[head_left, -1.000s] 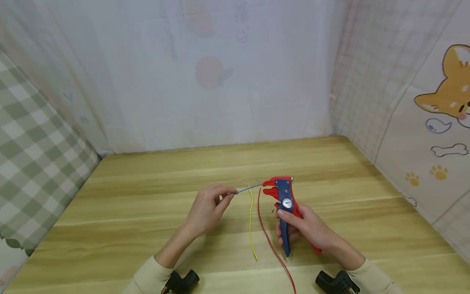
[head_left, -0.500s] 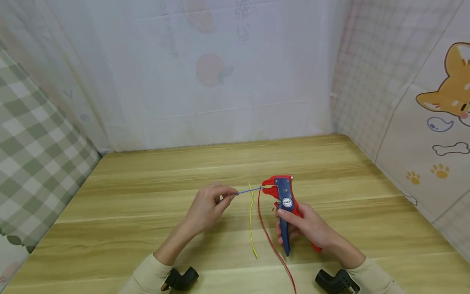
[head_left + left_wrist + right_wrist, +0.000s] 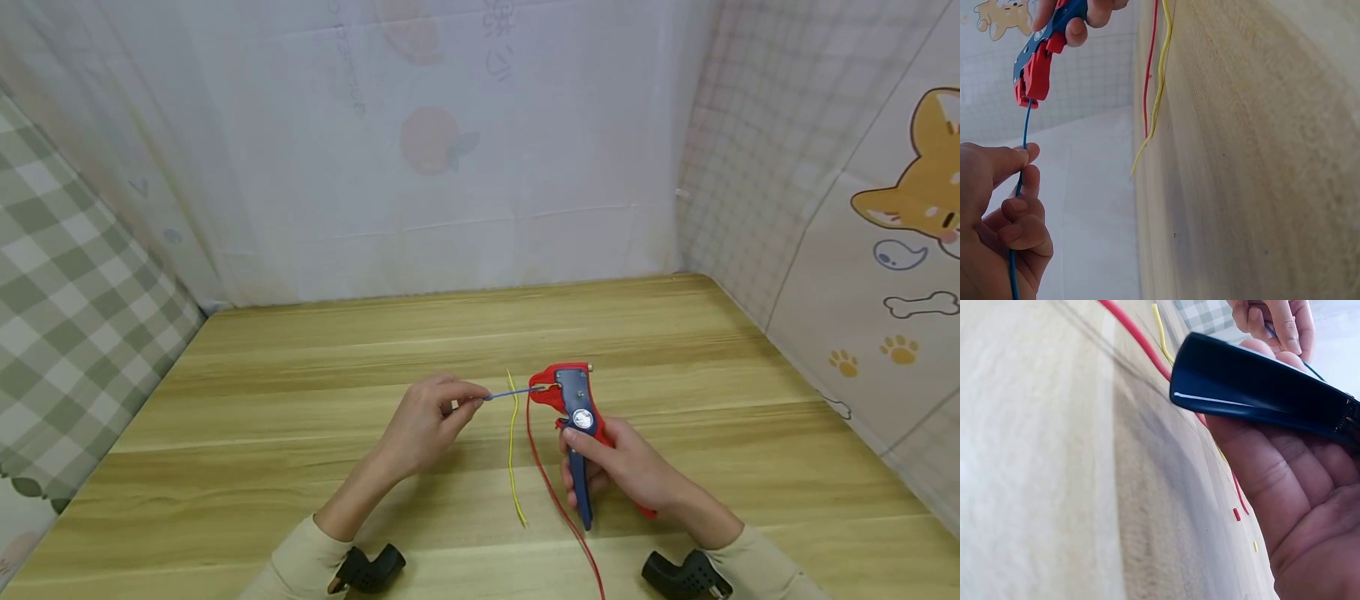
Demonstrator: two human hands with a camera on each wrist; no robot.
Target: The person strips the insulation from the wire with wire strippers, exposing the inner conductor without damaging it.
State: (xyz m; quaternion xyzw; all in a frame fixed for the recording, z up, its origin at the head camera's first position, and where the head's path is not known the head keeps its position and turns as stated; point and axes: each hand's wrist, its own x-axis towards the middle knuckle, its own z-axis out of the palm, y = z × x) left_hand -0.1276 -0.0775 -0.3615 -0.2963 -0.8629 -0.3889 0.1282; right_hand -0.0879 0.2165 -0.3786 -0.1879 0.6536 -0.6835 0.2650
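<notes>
Between thumb and forefinger, my left hand [image 3: 429, 423] pinches a blue wire [image 3: 512, 393]. In the left wrist view the rest of that wire runs down across the palm. My right hand [image 3: 633, 462] grips red-and-blue wire strippers [image 3: 574, 400] by the handles, held upright. Their jaws are closed on the free end of the blue wire, which enters from the left. The right wrist view shows a dark handle [image 3: 1260, 387] of the strippers lying across the fingers. Behind it, the left hand [image 3: 1282, 325] holds the blue wire.
A yellow wire [image 3: 512, 458] and a longer red wire [image 3: 546, 483] lie on the wooden table [image 3: 285, 400] between the hands. A short red offcut [image 3: 1237, 514] and a short yellow offcut [image 3: 1255, 546] lie near the right hand. Curtains hang behind and beside the table.
The blue wire's end has come down into the strippers' mouth, and the jaws have closed on it. The strippers' head has shifted slightly left. The left hand has hardly moved.
</notes>
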